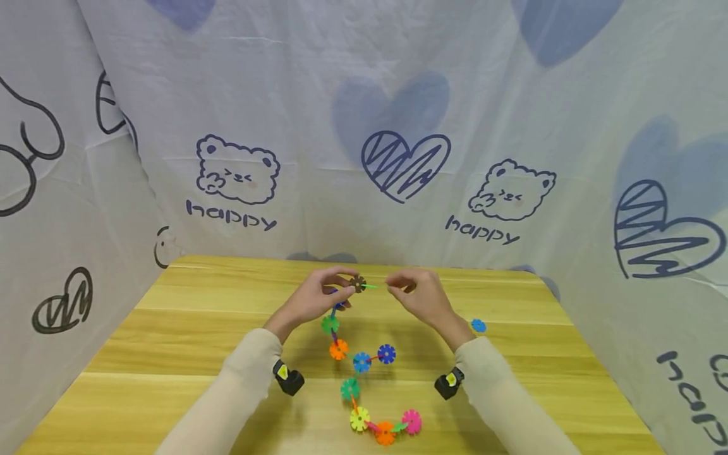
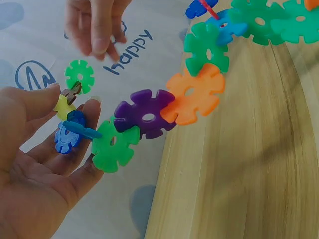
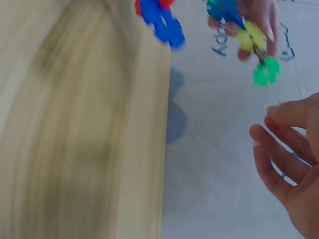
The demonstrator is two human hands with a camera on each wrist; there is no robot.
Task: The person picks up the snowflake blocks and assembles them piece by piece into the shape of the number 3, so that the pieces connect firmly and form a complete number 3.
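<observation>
Over the far part of the table, my left hand (image 1: 317,297) pinches the upper end of a chain of notched plastic building discs. A brown disc (image 1: 357,284) and a yellow disc (image 2: 64,107) are at its thumb and fingertips. Slotted onto the brown one, a light green disc (image 2: 79,76) forms the tip and points toward my right hand. Blue discs (image 2: 67,137) hang by the left fingers, followed by green, purple (image 2: 148,114) and orange (image 2: 197,94) ones. Holding nothing, my right hand (image 1: 421,294) has loosely bent fingers, a short gap from the light green disc.
The rest of the chain winds toward me over the wooden table (image 1: 227,303), past a teal disc (image 1: 349,389) to a pink disc (image 1: 412,421). A dark blue disc (image 1: 387,354) branches off rightward. One loose blue disc (image 1: 478,325) lies by the right forearm. A printed cloth (image 1: 318,208) hangs behind.
</observation>
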